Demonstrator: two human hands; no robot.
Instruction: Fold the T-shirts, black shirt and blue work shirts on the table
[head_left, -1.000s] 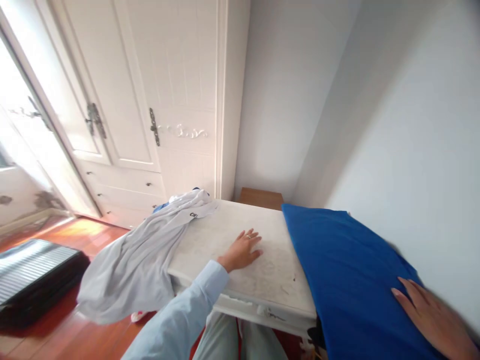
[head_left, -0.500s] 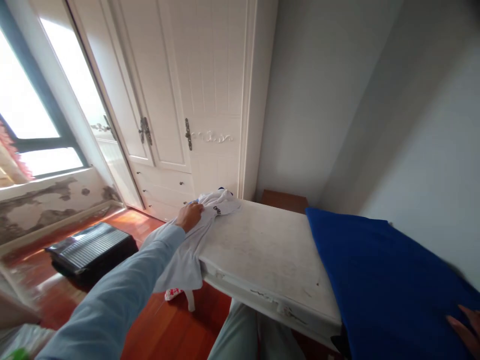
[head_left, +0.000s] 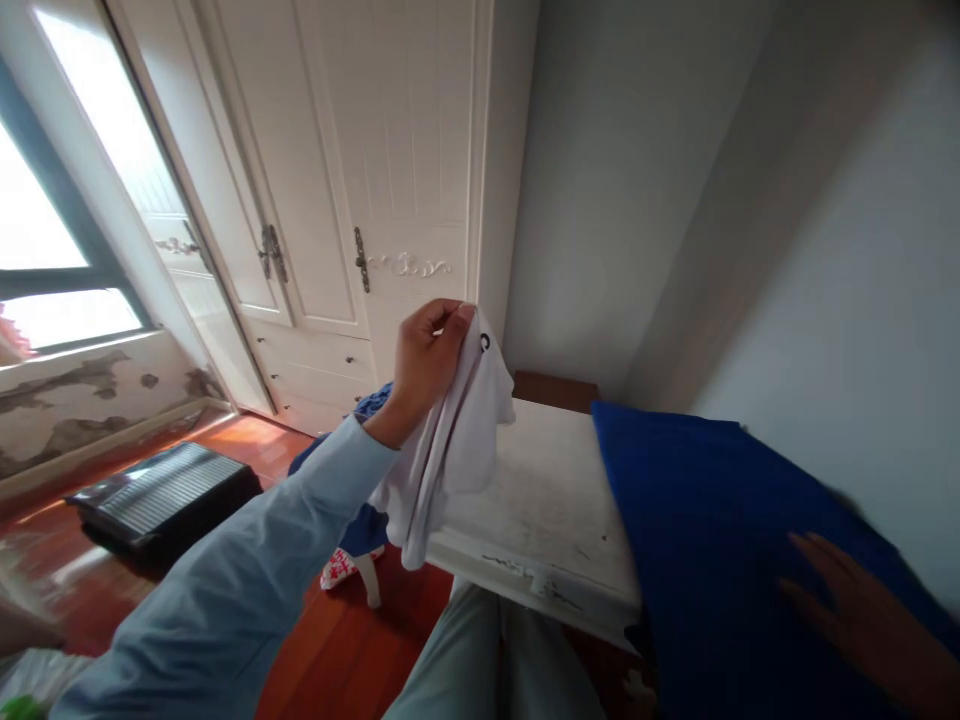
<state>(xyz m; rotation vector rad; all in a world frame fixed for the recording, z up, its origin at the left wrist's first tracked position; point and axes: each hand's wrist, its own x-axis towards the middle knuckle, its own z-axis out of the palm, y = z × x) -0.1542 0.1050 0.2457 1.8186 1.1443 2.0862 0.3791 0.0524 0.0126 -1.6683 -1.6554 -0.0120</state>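
Note:
A white garment point(head_left: 471, 440) with a dark letter on it hangs in folds from my left hand point(head_left: 427, 365), which pinches its top above the left part of the white table point(head_left: 547, 480). Blue cloth point(head_left: 367, 525) shows behind and beneath my left forearm at the table's left end. On the right, a large blue cloth point(head_left: 712, 560) covers the table's side. Over that cloth is my right hand point(head_left: 847, 600), somewhat blurred, its fingers apart and nothing in them; whether it touches the cloth is unclear.
Behind the table stand a white wardrobe point(head_left: 420, 130) and a brown box point(head_left: 555, 391). A black ribbed case point(head_left: 165, 500) lies on the red floor at left. The grey wall point(head_left: 847, 330) borders the right side. Red-and-white fabric point(head_left: 341, 568) is under the table's left end.
My left hand has lifted the white garment off the table's left end and moved right, uncovering blue cloth there. My right hand has come further into view over the large blue cloth.

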